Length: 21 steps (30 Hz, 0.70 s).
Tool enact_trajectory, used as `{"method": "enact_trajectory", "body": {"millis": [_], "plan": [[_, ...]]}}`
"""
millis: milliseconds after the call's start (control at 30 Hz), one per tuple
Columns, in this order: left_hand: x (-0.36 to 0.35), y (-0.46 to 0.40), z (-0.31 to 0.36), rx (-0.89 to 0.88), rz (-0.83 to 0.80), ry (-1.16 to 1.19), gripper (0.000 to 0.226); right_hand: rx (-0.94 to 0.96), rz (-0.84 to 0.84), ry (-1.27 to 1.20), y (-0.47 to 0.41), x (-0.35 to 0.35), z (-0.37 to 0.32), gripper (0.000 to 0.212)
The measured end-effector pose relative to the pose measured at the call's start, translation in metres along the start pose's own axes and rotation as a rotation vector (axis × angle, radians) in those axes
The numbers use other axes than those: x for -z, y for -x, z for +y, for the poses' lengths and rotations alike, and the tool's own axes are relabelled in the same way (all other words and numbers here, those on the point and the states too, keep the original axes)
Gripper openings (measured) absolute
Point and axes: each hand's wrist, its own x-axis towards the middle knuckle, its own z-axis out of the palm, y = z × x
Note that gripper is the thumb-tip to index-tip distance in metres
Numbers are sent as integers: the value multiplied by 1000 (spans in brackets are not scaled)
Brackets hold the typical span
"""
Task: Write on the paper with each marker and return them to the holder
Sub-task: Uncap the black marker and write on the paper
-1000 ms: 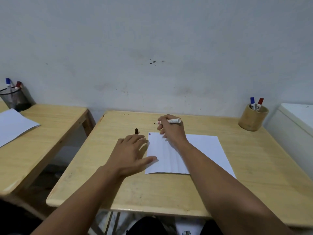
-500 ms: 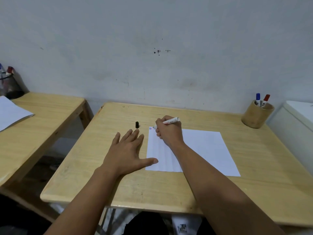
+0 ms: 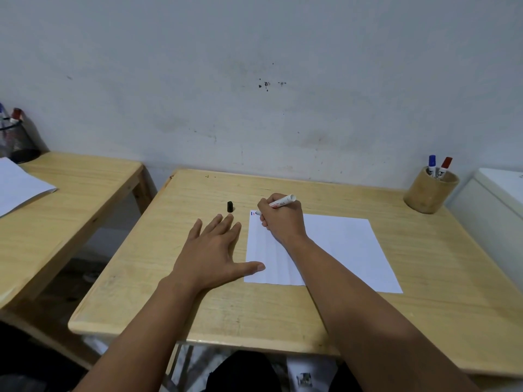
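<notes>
A white sheet of paper [image 3: 339, 250] lies on the wooden table [image 3: 283, 321]. My right hand [image 3: 283, 222] grips a white marker [image 3: 283, 201], its tip down at the paper's top left corner beside small blue and red marks. The marker's black cap [image 3: 230, 206] stands on the table just left of the paper. My left hand [image 3: 212, 256] lies flat with fingers spread, thumb on the paper's left edge. A round wooden holder [image 3: 428, 193] at the far right corner holds a blue-capped marker [image 3: 432, 164] and a red-capped marker [image 3: 445, 166].
A second wooden table [image 3: 70, 199] stands to the left with a white sheet [image 3: 19, 185] and a dark mesh pen cup [image 3: 14, 140]. A white cabinet [image 3: 498, 199] adjoins the table's right side. The wall runs close behind.
The view has tilted down slightly. My left hand's fingers have spread flat on the table. My right hand has shifted a little, bringing the marker tip onto the paper's corner.
</notes>
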Motion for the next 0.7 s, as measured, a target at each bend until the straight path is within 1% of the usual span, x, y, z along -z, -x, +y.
{"method": "enact_trajectory", "body": {"millis": [100, 367, 500, 567, 633, 667, 700], "plan": [[0, 0, 0, 4, -4, -6, 125, 5, 1, -10, 0, 0, -1, 29], [1, 0, 0, 2, 19, 14, 126, -4, -9, 25, -2, 0, 0, 27], [5, 3, 4, -4, 7, 56, 123, -33, -14, -100, -2, 1, 1, 29], [11, 0, 5, 47, 76, 176, 107, -61, -9, -173, -3, 2, -2, 29], [16, -11, 3, 131, 238, 301, 79, -90, -13, -221, -5, 3, -6, 30], [19, -20, 2, 166, 298, 340, 66, -102, -24, -224, -6, 4, -9, 32], [23, -29, 1, 196, 321, 360, 58, -109, -39, -215, -6, 5, -12, 35]]}}
